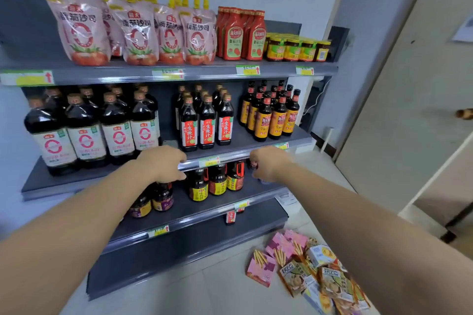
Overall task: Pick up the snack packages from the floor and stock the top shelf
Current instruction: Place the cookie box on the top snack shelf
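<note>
Several snack packages lie in a heap on the floor at the lower right: pink biscuit-stick boxes (261,267), orange-green packets (294,276) and small white-blue boxes (320,254). The top shelf (212,72) carries pink tomato-sauce pouches (82,30), red ketchup bottles (240,33) and yellow-labelled jars (297,50). Both my arms reach forward at the height of the second shelf's front edge. My left hand (163,163) has its fingers curled with nothing visible in them. My right hand (267,163) is curled too, and a dark bottle cap shows just beside its fingers. Both hands are far above the packages.
The second shelf holds large soy-sauce bottles (84,133) and slimmer dark bottles (207,123). Small bottles (217,181) stand on the third shelf below my hands. A beige door (409,110) stands at the right, with pale floor tiles (225,286) in front of the shelf unit.
</note>
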`<control>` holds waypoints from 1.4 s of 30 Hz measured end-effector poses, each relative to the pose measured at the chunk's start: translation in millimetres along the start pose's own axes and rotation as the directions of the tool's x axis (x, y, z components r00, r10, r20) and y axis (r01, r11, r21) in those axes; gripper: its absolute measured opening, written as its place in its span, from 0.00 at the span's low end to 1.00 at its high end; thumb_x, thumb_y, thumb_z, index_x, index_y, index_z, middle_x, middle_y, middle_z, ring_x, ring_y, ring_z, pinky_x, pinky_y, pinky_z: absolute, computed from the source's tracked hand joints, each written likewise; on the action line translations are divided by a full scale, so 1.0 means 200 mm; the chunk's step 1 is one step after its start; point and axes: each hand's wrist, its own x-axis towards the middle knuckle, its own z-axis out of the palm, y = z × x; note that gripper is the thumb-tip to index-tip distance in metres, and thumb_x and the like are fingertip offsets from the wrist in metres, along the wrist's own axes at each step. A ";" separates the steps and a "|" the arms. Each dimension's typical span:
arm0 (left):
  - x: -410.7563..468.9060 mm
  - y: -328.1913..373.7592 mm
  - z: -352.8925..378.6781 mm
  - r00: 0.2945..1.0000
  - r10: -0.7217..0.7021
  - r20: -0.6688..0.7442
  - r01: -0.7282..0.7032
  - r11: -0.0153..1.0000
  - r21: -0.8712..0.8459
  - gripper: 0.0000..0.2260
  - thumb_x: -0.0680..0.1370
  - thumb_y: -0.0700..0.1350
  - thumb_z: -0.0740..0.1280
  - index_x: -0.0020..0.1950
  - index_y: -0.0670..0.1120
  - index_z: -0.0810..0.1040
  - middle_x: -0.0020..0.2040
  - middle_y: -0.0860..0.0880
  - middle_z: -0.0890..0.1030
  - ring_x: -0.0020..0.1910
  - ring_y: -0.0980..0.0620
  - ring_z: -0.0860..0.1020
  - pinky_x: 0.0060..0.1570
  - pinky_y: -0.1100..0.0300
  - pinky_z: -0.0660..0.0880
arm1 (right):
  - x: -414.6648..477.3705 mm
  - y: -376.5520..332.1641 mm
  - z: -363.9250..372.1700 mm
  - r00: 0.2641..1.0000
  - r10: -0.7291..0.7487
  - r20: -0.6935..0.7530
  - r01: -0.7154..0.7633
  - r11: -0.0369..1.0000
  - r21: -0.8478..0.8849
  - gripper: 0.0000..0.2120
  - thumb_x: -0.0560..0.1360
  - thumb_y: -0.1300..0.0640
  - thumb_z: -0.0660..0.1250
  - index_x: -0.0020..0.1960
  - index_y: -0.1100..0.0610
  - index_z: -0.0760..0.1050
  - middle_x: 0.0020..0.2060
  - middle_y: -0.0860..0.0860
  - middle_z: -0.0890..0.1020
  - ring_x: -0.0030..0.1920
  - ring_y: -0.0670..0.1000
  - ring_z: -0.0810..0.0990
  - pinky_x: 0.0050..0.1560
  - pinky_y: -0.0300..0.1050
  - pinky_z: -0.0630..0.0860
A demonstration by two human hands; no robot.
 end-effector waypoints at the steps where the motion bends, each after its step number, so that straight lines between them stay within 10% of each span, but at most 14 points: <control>1: 0.07 0.05 0.01 1.000 0.024 0.004 -0.024 1.000 -0.001 0.23 0.77 0.57 0.64 0.71 0.52 0.68 0.66 0.49 0.73 0.62 0.47 0.73 0.54 0.54 0.74 | 0.01 0.06 0.03 1.000 0.030 0.009 -0.030 1.000 0.007 0.08 0.72 0.58 0.66 0.50 0.57 0.74 0.47 0.55 0.78 0.51 0.59 0.78 0.43 0.46 0.75; 9: 0.65 0.46 0.02 0.966 0.258 0.019 -0.258 0.966 0.013 0.22 0.76 0.57 0.64 0.69 0.53 0.70 0.65 0.49 0.74 0.61 0.47 0.74 0.52 0.53 0.76 | 0.08 0.57 0.23 0.963 0.262 0.069 -0.266 0.962 0.067 0.21 0.75 0.55 0.65 0.67 0.56 0.69 0.59 0.55 0.77 0.61 0.59 0.75 0.58 0.52 0.76; 22: 1.36 1.23 0.04 0.822 0.562 0.091 -0.568 0.821 0.061 0.16 0.76 0.56 0.65 0.61 0.51 0.75 0.58 0.47 0.77 0.57 0.45 0.75 0.47 0.57 0.72 | 0.06 1.20 0.48 0.850 0.505 0.152 -0.518 0.853 0.065 0.19 0.76 0.53 0.67 0.66 0.54 0.71 0.61 0.54 0.77 0.62 0.56 0.74 0.56 0.50 0.76; 29: 1.59 1.77 0.17 0.766 0.630 0.128 -0.637 0.770 0.024 0.16 0.75 0.54 0.65 0.60 0.49 0.75 0.60 0.47 0.77 0.59 0.46 0.75 0.45 0.58 0.68 | -0.04 1.64 0.74 0.782 0.576 0.238 -0.603 0.795 0.058 0.16 0.75 0.57 0.66 0.62 0.54 0.73 0.56 0.53 0.78 0.57 0.55 0.75 0.43 0.46 0.74; 42: 2.00 2.61 0.61 0.770 0.596 0.227 -0.595 0.799 -0.080 0.14 0.76 0.47 0.62 0.61 0.47 0.76 0.58 0.48 0.79 0.57 0.46 0.76 0.50 0.55 0.73 | -0.05 2.40 1.33 0.722 0.553 0.416 -0.640 0.762 0.099 0.16 0.76 0.55 0.66 0.63 0.52 0.72 0.58 0.52 0.77 0.61 0.54 0.74 0.52 0.48 0.75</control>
